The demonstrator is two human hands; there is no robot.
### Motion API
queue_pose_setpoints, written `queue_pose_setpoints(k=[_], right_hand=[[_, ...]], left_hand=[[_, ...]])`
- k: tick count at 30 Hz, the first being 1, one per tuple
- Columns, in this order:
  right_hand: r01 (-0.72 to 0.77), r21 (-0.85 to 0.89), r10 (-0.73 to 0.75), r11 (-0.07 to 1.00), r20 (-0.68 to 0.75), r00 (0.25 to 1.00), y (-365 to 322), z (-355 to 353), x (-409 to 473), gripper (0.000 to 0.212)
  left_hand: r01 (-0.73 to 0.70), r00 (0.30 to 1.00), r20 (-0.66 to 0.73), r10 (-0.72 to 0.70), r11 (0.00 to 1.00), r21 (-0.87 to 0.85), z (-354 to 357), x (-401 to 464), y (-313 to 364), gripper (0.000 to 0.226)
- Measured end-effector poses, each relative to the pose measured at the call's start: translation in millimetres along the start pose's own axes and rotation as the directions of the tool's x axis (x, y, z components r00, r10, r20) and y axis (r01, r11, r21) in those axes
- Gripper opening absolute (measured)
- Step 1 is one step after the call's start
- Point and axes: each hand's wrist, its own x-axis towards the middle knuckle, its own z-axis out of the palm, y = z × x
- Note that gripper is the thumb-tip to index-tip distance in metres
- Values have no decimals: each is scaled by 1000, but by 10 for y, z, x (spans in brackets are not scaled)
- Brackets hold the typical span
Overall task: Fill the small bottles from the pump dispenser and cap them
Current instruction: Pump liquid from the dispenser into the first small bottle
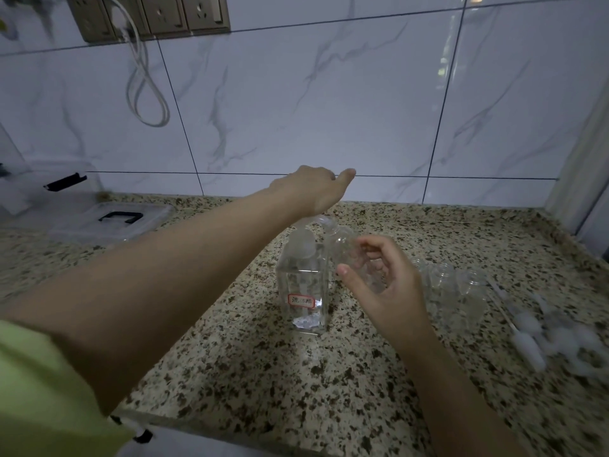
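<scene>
A clear square pump dispenser [303, 285] with a red-framed label stands on the speckled granite counter [263, 357]. My left hand [313, 189] rests on top of its pump head, palm down, fingers straight. My right hand [382, 285] grips a small clear bottle [349, 249], tilted, with its mouth held up under the pump's spout. Further small clear bottles [454, 285] lie to the right, and white caps [540, 334] are heaped beyond them.
A clear plastic box lid with a black handle [112, 219] and a clear box [49, 189] sit at the back left. A tiled wall [329, 94] backs the counter, with sockets and a hanging white cable [145, 80]. The counter's front edge runs at lower left.
</scene>
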Motion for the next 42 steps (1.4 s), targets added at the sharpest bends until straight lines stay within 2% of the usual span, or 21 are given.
queue_pose_setpoints(k=[2,5,8,14,19,23,27,30,34,42], right_hand=[[13,-10,-13,1000,5,1000,-3,1,0,33],[28,-17,-28,999,12,1000,-4,3,-4,34],[14,-5,-14,1000,17,1000,-1,5,-7,34],[31,-21,-31,999,6,1000,16,3,-3,33],[5,13,-5,1000,10,1000,8,-11,-1,32],[38,-18,-38,999,11,999,10,-9,4,34],[68,-32,-68,997,6,998,17,-11,12,34],[75,-34,-75,997,-3,997,16,-12,14,33],[81,-21,-81,996,-6,997,9,-15,8,31],[28,-8,-28,1000,6,1000,-14,-11,-3,32]], left_hand=[[-8,996,-89,10,1000,18,-2,-15,-26,69],[6,992,-129,-9,1000,-22,-93,-20,-7,66],[41,996,-67,-53,985,-170,-156,-10,28,65],[152,988,65,-141,965,-214,85,20,-119,69],[96,995,35,-91,977,-188,65,37,-40,68],[141,987,103,-122,968,-206,69,34,-105,67],[90,996,39,-83,968,-236,53,43,-72,60],[111,993,75,-96,964,-240,74,47,-104,62],[111,994,48,-102,959,-260,79,36,-95,61],[119,991,96,-98,963,-241,56,54,-110,61]])
